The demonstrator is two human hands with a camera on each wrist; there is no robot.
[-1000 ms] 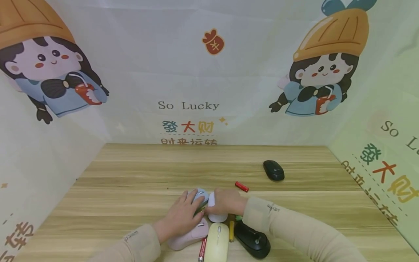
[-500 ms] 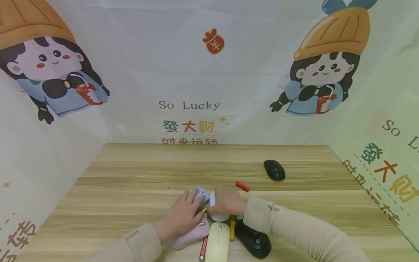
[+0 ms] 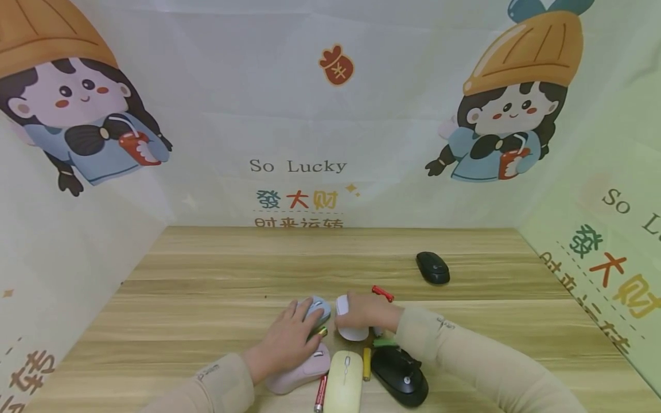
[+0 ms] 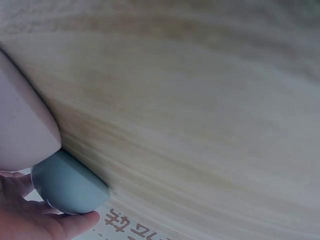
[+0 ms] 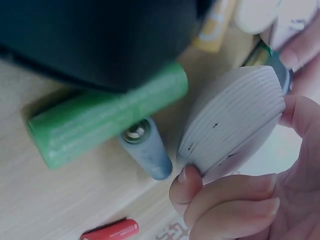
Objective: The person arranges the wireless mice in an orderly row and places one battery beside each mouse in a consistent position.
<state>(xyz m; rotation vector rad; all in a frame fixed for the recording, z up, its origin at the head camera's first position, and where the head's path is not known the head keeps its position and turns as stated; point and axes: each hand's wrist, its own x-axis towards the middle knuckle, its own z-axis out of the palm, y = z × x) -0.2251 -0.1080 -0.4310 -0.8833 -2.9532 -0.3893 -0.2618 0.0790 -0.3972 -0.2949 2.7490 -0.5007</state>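
- The left hand [image 3: 289,339] spreads its fingers over the blue mouse [image 3: 320,308], lower centre of the frame, seemingly steadying it.
- Just right, the right hand [image 3: 368,310] pinches the white mouse [image 3: 353,333] by its edges, probably for a secure grip.

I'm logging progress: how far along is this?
Seemingly done: the pink mouse, yellow mouse and nearer black mouse sit grouped. In hand: the right hand grips the white mouse; the left hand touches the blue mouse. Perhaps left: the farther black mouse, lying apart.
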